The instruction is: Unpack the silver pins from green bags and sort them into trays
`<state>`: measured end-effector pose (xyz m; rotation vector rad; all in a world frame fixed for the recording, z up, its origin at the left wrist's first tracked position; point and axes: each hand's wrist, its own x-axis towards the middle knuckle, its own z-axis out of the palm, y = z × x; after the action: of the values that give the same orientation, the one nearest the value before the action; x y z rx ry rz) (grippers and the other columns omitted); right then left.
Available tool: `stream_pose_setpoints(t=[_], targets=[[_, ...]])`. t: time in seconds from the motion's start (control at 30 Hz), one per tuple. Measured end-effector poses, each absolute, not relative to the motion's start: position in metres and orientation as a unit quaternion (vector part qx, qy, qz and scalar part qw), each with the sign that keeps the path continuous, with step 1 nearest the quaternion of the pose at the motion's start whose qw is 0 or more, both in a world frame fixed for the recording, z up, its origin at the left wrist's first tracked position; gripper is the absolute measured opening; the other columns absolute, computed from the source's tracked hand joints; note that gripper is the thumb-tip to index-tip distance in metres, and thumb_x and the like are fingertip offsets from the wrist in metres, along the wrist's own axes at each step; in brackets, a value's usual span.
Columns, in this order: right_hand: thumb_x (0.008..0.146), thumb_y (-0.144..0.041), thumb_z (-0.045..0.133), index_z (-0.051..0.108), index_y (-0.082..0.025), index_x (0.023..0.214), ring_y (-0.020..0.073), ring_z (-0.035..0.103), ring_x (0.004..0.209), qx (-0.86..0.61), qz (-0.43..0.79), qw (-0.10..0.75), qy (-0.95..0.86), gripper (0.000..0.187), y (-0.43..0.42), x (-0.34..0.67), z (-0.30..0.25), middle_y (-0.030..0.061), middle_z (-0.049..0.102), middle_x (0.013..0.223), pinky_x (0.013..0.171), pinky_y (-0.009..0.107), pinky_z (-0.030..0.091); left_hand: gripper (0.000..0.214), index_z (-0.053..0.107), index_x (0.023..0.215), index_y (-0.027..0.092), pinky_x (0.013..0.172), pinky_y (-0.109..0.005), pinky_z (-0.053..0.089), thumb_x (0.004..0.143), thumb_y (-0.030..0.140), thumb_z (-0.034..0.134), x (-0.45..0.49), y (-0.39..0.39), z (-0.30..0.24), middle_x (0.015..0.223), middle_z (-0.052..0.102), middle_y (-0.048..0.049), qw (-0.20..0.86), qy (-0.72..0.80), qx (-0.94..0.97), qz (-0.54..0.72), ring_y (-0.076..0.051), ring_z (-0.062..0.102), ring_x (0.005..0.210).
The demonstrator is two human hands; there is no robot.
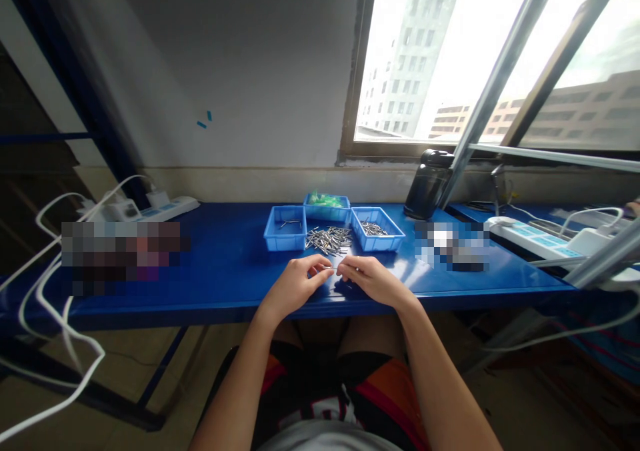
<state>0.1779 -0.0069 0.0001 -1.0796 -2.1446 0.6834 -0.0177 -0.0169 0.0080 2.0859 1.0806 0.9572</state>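
Note:
My left hand (299, 281) and my right hand (369, 276) meet over the blue table (225, 271), fingers pinched together on a thin metal pin (334, 267) held between them. Just beyond the hands lies a loose pile of metal pins (327, 239). Behind it stand three small blue trays: the left tray (285, 228) holds a few pins, the right tray (377, 228) holds several pins, and the back tray (327, 206) holds green parts.
A white power strip (150, 208) with white cables sits at the table's left rear. Another power strip (540, 238) lies at the right. A black container (427, 184) stands below the window, beside slanted metal bars (495, 84).

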Motion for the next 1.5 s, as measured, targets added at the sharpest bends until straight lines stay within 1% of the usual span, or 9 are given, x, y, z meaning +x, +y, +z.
stream_pose_setpoints(t=[0.13, 0.3, 0.47, 0.57, 0.77, 0.9, 1.1, 1.3, 1.5], targets=[[0.088, -0.039, 0.050, 0.067, -0.017, 0.082, 0.0139, 0.056, 0.068, -0.394, 0.233, 0.299, -0.837, 0.029, -0.0051, 0.1779, -0.0016, 0.0020, 0.064, 0.074, 0.060, 0.022, 0.040, 0.026, 0.065, 0.088, 0.019, 0.066, -0.023, 0.045, 0.083, 0.039, 0.049, -0.0186, -0.0186, 0.0097, 0.083, 0.067, -0.0019, 0.306, 0.397, 0.789, 0.356, -0.016, 0.060, 0.075], [0.086, -0.039, 0.051, 0.066, -0.017, 0.082, 0.0126, 0.053, 0.064, -0.413, 0.229, 0.311, -0.825, 0.027, -0.0069, 0.1769, -0.0001, 0.0009, 0.063, 0.072, 0.057, 0.021, 0.038, 0.019, 0.060, 0.080, 0.018, 0.062, -0.022, 0.044, 0.081, 0.035, 0.051, -0.0189, -0.0197, 0.0115, 0.079, 0.064, -0.0010, 0.311, 0.397, 0.787, 0.357, -0.016, 0.059, 0.075], [0.090, -0.039, 0.043, 0.062, -0.016, 0.075, 0.0118, 0.051, 0.062, -0.423, 0.253, 0.341, -0.801, 0.034, -0.0115, 0.1754, 0.0060, 0.0004, 0.061, 0.069, 0.058, 0.021, 0.038, 0.025, 0.060, 0.077, 0.017, 0.056, -0.022, 0.039, 0.080, 0.039, 0.049, -0.0175, -0.0184, 0.0092, 0.065, 0.057, 0.0010, 0.307, 0.411, 0.782, 0.354, -0.013, 0.051, 0.060], [0.089, -0.042, 0.044, 0.062, -0.017, 0.079, 0.0123, 0.051, 0.063, -0.421, 0.257, 0.333, -0.803, 0.033, -0.0120, 0.1749, 0.0061, 0.0005, 0.061, 0.071, 0.057, 0.021, 0.038, 0.029, 0.063, 0.076, 0.016, 0.053, -0.022, 0.036, 0.079, 0.042, 0.051, -0.0172, -0.0165, 0.0067, 0.062, 0.057, 0.0008, 0.306, 0.419, 0.785, 0.339, -0.012, 0.048, 0.057], [0.088, -0.044, 0.048, 0.063, -0.017, 0.077, 0.0134, 0.054, 0.063, -0.412, 0.262, 0.304, -0.818, 0.033, -0.0090, 0.1759, 0.0011, 0.0008, 0.062, 0.067, 0.057, 0.022, 0.039, 0.028, 0.066, 0.076, 0.016, 0.054, -0.022, 0.036, 0.078, 0.041, 0.053, -0.0166, -0.0149, 0.0054, 0.067, 0.063, -0.0011, 0.301, 0.423, 0.787, 0.333, -0.013, 0.052, 0.060], [0.087, -0.040, 0.049, 0.062, -0.017, 0.078, 0.0128, 0.054, 0.065, -0.421, 0.253, 0.332, -0.805, 0.028, -0.0085, 0.1765, 0.0007, 0.0004, 0.061, 0.069, 0.059, 0.022, 0.039, 0.030, 0.064, 0.074, 0.016, 0.053, -0.022, 0.035, 0.081, 0.041, 0.049, -0.0161, -0.0165, 0.0080, 0.064, 0.061, -0.0001, 0.280, 0.436, 0.783, 0.345, -0.013, 0.051, 0.059], [0.085, -0.034, 0.052, 0.060, -0.017, 0.081, 0.0109, 0.050, 0.061, -0.430, 0.245, 0.371, -0.786, 0.019, -0.0072, 0.1766, -0.0005, -0.0011, 0.058, 0.069, 0.057, 0.022, 0.038, 0.023, 0.060, 0.073, 0.017, 0.054, -0.022, 0.036, 0.081, 0.032, 0.046, -0.0162, -0.0183, 0.0113, 0.063, 0.058, 0.0008, 0.268, 0.451, 0.770, 0.363, -0.013, 0.052, 0.059], [0.082, -0.032, 0.055, 0.060, -0.018, 0.082, 0.0110, 0.049, 0.063, -0.430, 0.249, 0.374, -0.783, 0.015, -0.0061, 0.1774, -0.0019, -0.0008, 0.057, 0.071, 0.057, 0.022, 0.039, 0.017, 0.060, 0.074, 0.017, 0.058, -0.023, 0.040, 0.079, 0.029, 0.049, -0.0170, -0.0165, 0.0097, 0.067, 0.061, -0.0001, 0.289, 0.450, 0.763, 0.363, -0.014, 0.055, 0.063], [0.083, -0.033, 0.054, 0.059, -0.018, 0.082, 0.0112, 0.049, 0.063, -0.433, 0.250, 0.371, -0.782, 0.015, -0.0069, 0.1774, -0.0011, -0.0008, 0.056, 0.070, 0.058, 0.023, 0.040, 0.021, 0.060, 0.075, 0.017, 0.061, -0.024, 0.042, 0.081, 0.032, 0.048, -0.0169, -0.0175, 0.0103, 0.072, 0.065, -0.0015, 0.286, 0.449, 0.762, 0.370, -0.015, 0.057, 0.065]])
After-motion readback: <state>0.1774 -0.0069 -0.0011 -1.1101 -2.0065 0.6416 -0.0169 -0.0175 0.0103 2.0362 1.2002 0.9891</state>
